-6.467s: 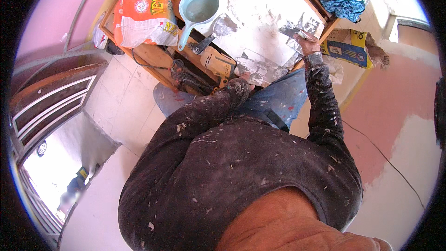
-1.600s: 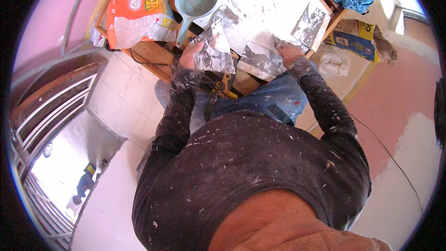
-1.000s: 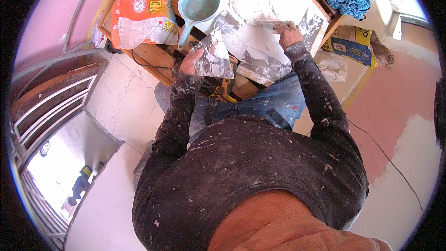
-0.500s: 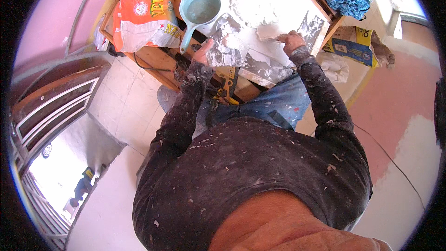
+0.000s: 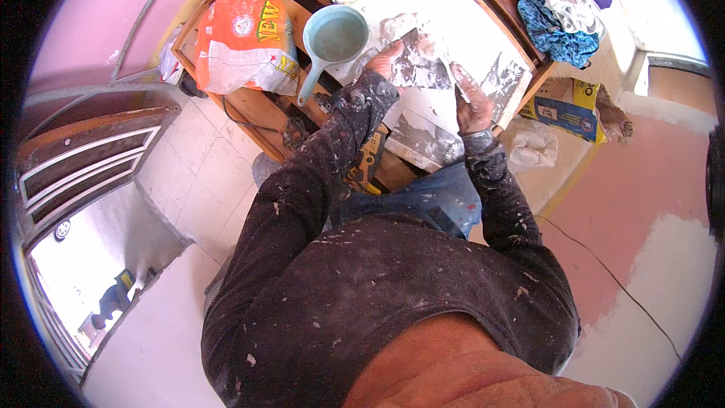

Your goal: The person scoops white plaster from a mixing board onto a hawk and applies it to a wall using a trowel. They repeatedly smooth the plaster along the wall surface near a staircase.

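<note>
My left hand (image 5: 387, 59) is closed on the near-left edge of a flat, putty-smeared metal plate (image 5: 420, 66), tilted above a white board (image 5: 483, 23). Close to its right side, my right hand (image 5: 473, 106) grips a thin scraper (image 5: 453, 75), its blade seen nearly edge-on and its handle hidden by the fingers. White putty (image 5: 393, 26) lies on the board behind the plate. The board's near part (image 5: 430, 132) is streaked grey and white. Left of the plate stands a light blue dipper (image 5: 336, 36) with cloudy water in it, handle toward me.
A wooden slatted frame (image 5: 249, 121) bears the board and an orange-and-white bag (image 5: 245, 38). A yellow-and-black tool (image 5: 368, 162) lies near my legs. Cloths (image 5: 559, 15) heap at the far right, above a yellow-and-blue sack (image 5: 566, 109). A cable (image 5: 604, 268) crosses the right side.
My left hand has moved right and up with the plate. My right hand has turned and come down slightly, bringing the scraper up beside the plate. The whole view has shifted a little.
</note>
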`<control>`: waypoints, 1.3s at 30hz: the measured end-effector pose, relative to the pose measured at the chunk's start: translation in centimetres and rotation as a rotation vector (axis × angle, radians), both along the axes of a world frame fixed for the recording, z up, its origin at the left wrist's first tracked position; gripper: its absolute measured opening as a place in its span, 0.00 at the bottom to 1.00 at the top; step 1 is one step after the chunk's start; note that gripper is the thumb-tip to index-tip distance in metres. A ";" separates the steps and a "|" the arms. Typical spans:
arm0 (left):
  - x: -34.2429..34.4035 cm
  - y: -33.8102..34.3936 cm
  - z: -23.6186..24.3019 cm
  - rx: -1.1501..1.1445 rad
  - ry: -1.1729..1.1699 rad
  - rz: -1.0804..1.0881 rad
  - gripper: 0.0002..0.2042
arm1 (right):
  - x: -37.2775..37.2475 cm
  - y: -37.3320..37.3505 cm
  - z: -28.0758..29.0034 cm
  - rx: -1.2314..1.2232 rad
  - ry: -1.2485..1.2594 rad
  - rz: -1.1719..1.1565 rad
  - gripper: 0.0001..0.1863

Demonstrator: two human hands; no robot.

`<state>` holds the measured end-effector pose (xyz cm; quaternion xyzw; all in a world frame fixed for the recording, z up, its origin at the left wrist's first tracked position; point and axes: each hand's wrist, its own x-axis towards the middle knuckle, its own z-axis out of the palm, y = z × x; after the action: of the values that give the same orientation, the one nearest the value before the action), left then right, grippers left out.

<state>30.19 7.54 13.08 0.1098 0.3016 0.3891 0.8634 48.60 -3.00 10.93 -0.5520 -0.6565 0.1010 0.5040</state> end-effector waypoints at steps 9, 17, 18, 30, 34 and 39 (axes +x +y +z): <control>-6.1 1.9 1.3 0.246 -0.140 0.070 0.22 | 3.0 -0.3 -6.1 -0.453 -0.738 0.030 0.34; -9.0 1.3 -2.2 0.153 -0.154 0.081 0.24 | 5.8 -0.4 -7.3 -0.734 -1.003 0.290 0.30; -9.1 1.4 -2.1 0.143 -0.158 0.073 0.24 | 6.6 0.0 -6.1 -0.876 -0.980 0.322 0.29; -4.5 -2.2 10.5 0.108 -0.238 -0.031 0.24 | 2.6 -2.3 16.9 -0.159 0.460 0.189 0.18; -1.6 -4.3 17.2 0.016 -0.189 0.021 0.22 | 0.7 -3.9 24.4 -0.180 0.328 0.310 0.34; -0.9 -7.8 29.2 0.202 -0.342 0.043 0.21 | 4.5 -5.2 28.7 -0.075 -0.480 0.283 0.41</control>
<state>29.33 -0.24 42.30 0.1217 0.1124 0.4486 0.8783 53.09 -8.16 39.66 -0.4814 -0.8235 0.0610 0.2940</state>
